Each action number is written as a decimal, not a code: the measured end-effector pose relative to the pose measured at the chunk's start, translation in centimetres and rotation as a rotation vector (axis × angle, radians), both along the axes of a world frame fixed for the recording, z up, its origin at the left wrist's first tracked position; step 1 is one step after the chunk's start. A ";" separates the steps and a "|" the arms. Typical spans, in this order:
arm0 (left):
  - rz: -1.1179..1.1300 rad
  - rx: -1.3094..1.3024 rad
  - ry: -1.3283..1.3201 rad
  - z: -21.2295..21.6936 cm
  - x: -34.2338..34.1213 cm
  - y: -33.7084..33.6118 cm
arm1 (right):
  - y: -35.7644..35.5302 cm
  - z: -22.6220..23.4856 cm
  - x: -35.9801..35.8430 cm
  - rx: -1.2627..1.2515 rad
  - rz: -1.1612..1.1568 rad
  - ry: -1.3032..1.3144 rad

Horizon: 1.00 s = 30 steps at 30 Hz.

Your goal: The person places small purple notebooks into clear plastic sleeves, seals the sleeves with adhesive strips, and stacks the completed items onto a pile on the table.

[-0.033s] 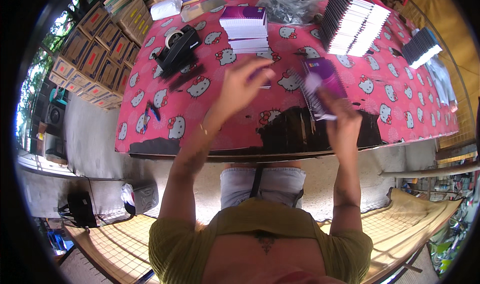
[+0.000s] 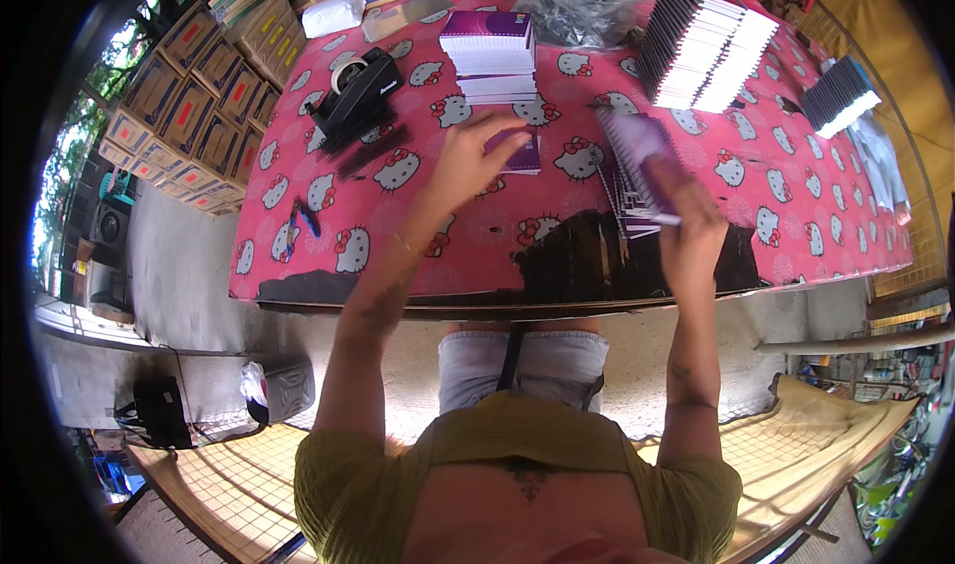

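Observation:
My right hand (image 2: 693, 216) grips the near right edge of a purple spiral notebook (image 2: 645, 144), which is tilted and slightly blurred. Beneath it lies a small stack of spiral notebooks (image 2: 625, 206), mostly covered. My left hand (image 2: 473, 158) is open, fingers and thumb apart, over the left side of another purple notebook (image 2: 524, 156) on the table. Whether its fingers touch that cover I cannot tell. Just beyond stands a neat stack of purple notebooks (image 2: 489, 52), white page edges toward me.
A pink cartoon-cat cloth with torn dark patches covers the table (image 2: 398, 266). On it are a black tape dispenser (image 2: 356, 92), small pliers (image 2: 304, 218), tall stacks of black-spined notebooks (image 2: 701, 52), a smaller stack (image 2: 839, 96) and clear plastic (image 2: 582, 7). Cartons (image 2: 199, 96) are piled at left.
The notebook in my right hand has tipped, showing more of the stack below. My left hand has shifted slightly left, uncovering more of the purple notebook beside it.

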<state>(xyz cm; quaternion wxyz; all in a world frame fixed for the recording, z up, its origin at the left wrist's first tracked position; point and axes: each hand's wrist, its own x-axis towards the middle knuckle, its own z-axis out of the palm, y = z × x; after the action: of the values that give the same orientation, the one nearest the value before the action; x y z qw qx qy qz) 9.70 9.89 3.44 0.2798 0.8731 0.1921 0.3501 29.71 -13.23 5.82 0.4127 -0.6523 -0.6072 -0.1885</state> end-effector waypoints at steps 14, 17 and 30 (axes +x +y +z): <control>-0.063 0.523 0.397 -5.2 -2.8 0.2 | 2.7 -4.2 -4.4 -0.120 0.326 0.263; -0.229 0.419 0.259 -3.3 -2.3 -5.2 | 3.1 -7.9 -6.0 -0.164 0.232 0.581; 0.693 0.568 0.424 -11.2 -12.3 11.9 | 3.8 -12.6 -6.8 -0.039 0.501 1.160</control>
<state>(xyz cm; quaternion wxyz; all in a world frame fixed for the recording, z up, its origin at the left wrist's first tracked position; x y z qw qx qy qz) -2.64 21.81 -7.75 -0.1473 0.8516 0.4208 0.2756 22.87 -9.39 -6.76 0.6944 -0.4937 -0.4224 0.3094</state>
